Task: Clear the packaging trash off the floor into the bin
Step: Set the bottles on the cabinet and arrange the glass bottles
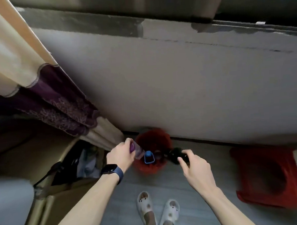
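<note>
A red bin (152, 138) stands on the floor against the wall. My left hand (120, 155) grips a clear plastic bottle (139, 152) with a purple label, tilted over the bin's left rim. Inside the bin lies a bottle with a blue cap (148, 155). My right hand (193, 163) holds a dark, round piece of packaging (175, 154) just at the bin's right rim.
A beige and purple curtain (43, 87) hangs at the left. Below it stands an open cardboard box (65, 190) with bags inside. A red plastic stool (263, 176) sits at the right. My feet in white slippers (157, 211) are on the grey floor.
</note>
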A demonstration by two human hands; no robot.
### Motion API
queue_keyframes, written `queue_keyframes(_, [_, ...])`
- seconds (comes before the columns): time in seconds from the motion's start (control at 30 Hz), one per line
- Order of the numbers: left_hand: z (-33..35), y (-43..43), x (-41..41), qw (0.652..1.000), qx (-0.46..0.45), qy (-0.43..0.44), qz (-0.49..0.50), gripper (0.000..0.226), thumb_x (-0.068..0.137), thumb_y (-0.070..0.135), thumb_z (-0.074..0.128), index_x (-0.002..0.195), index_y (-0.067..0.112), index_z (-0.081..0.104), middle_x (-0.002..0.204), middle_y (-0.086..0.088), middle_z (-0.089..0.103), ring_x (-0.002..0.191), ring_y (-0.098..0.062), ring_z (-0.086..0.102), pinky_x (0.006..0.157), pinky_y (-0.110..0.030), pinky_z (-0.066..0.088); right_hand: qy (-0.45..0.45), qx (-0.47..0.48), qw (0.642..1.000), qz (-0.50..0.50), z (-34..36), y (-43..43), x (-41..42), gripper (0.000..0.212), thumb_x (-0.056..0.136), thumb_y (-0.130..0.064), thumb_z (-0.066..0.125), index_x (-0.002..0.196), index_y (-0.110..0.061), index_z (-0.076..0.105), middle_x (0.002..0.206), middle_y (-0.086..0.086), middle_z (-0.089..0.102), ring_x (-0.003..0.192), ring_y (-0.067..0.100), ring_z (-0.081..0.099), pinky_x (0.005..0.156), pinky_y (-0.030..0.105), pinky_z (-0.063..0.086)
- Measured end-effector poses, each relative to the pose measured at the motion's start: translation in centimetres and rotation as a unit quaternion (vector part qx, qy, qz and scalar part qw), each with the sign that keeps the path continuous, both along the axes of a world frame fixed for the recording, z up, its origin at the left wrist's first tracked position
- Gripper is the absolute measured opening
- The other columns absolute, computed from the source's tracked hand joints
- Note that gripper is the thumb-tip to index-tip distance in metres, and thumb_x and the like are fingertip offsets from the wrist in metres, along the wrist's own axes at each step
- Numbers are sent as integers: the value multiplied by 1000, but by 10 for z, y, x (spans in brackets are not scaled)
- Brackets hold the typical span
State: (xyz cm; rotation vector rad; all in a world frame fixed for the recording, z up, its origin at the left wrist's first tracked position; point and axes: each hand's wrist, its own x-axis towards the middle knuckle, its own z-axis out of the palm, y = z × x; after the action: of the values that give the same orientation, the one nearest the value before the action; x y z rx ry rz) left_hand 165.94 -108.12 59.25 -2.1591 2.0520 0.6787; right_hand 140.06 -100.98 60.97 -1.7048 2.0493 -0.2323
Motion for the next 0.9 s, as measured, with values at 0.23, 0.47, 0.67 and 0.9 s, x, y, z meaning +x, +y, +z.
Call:
queue_keyframes(0.23, [-151, -55, -33, 991, -39, -40, -118, 49, 97, 59, 38, 135, 28, 42, 120, 1, 61, 102, -28, 62, 62, -34, 42, -5, 15, 998, 59, -162, -84, 0, 35, 97, -45, 49, 126, -26, 53, 100, 8, 68, 90, 34, 66, 68, 39, 50])
queue_keyframes(0.47, [-294, -83, -47, 983, 11, -47, -180, 45, 100, 51, 37, 140, 30, 36, 128, 0, 56, 109, -27, 58, 64, -34, 37, -24, 41, 996, 72, -302, -134, 17, 38, 99, -36, 51, 133, -19, 52, 106, 16, 69, 93, 36, 64, 74, 37, 47])
queue_keyframes(0.67, [-382, -108, -47, 977, 26, -69, -201, 52, 99, 45, 41, 147, 28, 29, 134, -4, 52, 119, -29, 50, 93, -39, 41, 24, 83, 989, 116, -396, -163, 32, 36, 99, -37, 48, 131, -22, 49, 108, 13, 65, 97, 33, 63, 79, 39, 49])
queue_keyframes(0.9, [-440, -124, -45, 947, -36, -122, -296, 37, 82, 41, 66, 112, 19, 66, 89, 0, 72, 93, -25, 61, 88, -36, 29, 45, 109, 979, 169, -458, -188, 47, 38, 99, -40, 44, 132, -21, 45, 112, 14, 62, 99, 37, 62, 76, 43, 51])
